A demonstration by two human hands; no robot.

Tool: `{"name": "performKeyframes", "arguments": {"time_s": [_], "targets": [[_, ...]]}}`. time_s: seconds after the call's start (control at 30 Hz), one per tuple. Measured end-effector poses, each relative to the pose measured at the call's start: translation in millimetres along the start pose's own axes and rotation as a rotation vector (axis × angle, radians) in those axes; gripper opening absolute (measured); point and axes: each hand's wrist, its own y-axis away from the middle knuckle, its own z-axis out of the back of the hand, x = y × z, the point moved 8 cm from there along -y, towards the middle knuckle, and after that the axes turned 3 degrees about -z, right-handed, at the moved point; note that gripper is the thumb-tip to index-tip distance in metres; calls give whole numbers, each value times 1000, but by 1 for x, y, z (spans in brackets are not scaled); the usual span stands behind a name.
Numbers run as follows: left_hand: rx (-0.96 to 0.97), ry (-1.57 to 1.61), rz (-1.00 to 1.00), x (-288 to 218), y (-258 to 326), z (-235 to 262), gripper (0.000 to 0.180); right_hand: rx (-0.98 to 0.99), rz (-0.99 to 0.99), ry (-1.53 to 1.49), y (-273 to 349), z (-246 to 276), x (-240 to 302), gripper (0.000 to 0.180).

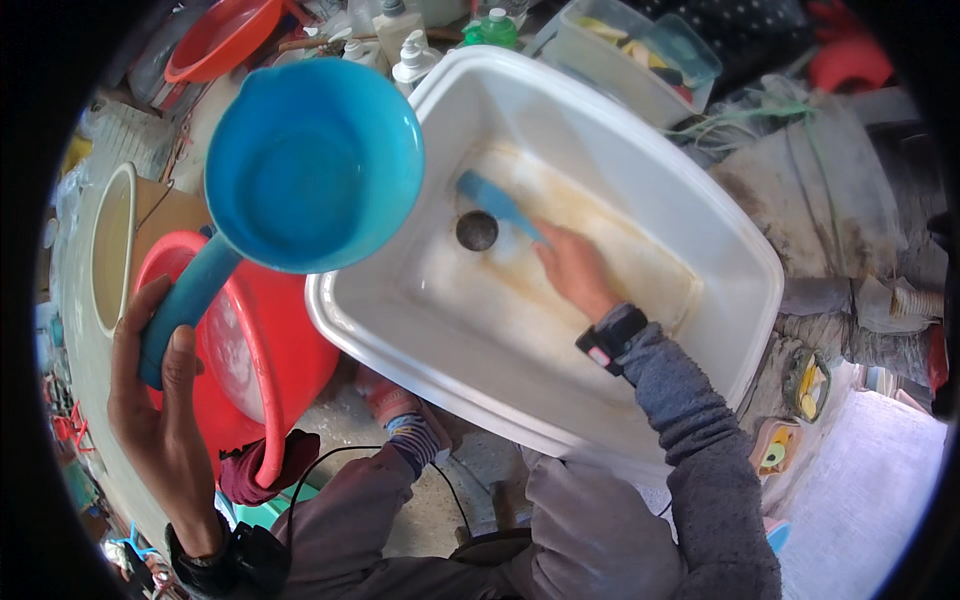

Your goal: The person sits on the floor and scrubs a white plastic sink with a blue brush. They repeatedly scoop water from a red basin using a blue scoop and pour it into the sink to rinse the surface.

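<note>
My left hand (158,425) grips the handle of a blue plastic dipper (315,170), held up over the left end of a white basin (690,205). The dipper's bowl faces up toward me, and I cannot tell whether water is in it. Inside the basin, my right hand (578,272) is closed around the end of a blue brush (492,198). The brush lies against the basin's brown-stained bottom, beside a round dark drain hole (476,231). Its bristles are hidden from this angle.
A red tub (325,335) stands left of the basin, with a beige bucket (118,245) behind it. Pump bottles (412,62), a green-capped bottle (497,30) and a clear plastic container (590,75) line the far side. A dark cable (335,452) runs near my legs.
</note>
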Motion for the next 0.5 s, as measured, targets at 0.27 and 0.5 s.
{"name": "performKeyframes", "arguments": {"time_s": [0.27,0.5], "targets": [[-8,33,7,3,-2,-4,33,177,-22,-261,-4,-14,-39,35],[-4,54,-1,-2,0,-6,30,23,-54,-249,28,22,-46,35]]}}
